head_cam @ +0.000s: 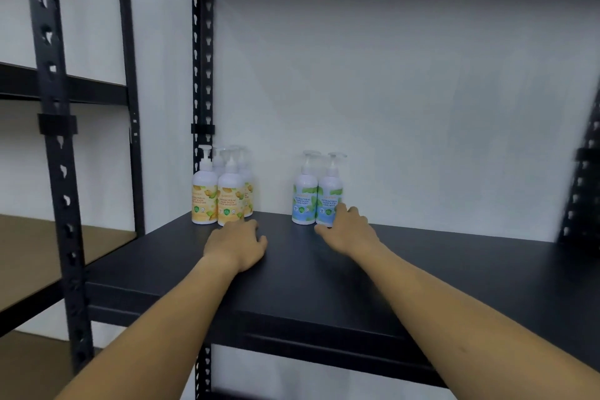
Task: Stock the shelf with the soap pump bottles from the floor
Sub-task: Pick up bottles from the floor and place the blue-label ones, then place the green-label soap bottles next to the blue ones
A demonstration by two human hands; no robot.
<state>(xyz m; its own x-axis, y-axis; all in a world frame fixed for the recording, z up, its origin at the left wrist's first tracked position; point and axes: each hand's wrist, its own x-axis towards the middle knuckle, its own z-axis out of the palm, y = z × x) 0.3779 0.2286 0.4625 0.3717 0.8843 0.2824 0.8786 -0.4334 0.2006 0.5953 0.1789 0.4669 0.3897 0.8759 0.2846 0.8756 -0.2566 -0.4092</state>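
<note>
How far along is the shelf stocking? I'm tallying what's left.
Done: a cluster of yellow-label bottles and a blue-label group stand on the black shelf. In hand: right hand touches the front blue bottle; left hand holds nothing. The floor is out of view.

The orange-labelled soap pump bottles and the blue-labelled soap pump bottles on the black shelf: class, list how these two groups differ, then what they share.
The orange-labelled soap pump bottles stand in the shelf's back-left corner; the blue-labelled soap pump bottles stand further right. The orange group shows at least four bottles, the blue group fewer. The right hand touches a blue bottle; the left hand rests just before the orange ones. Both groups stand upright on the black shelf and share white pumps and the same shape.
</note>
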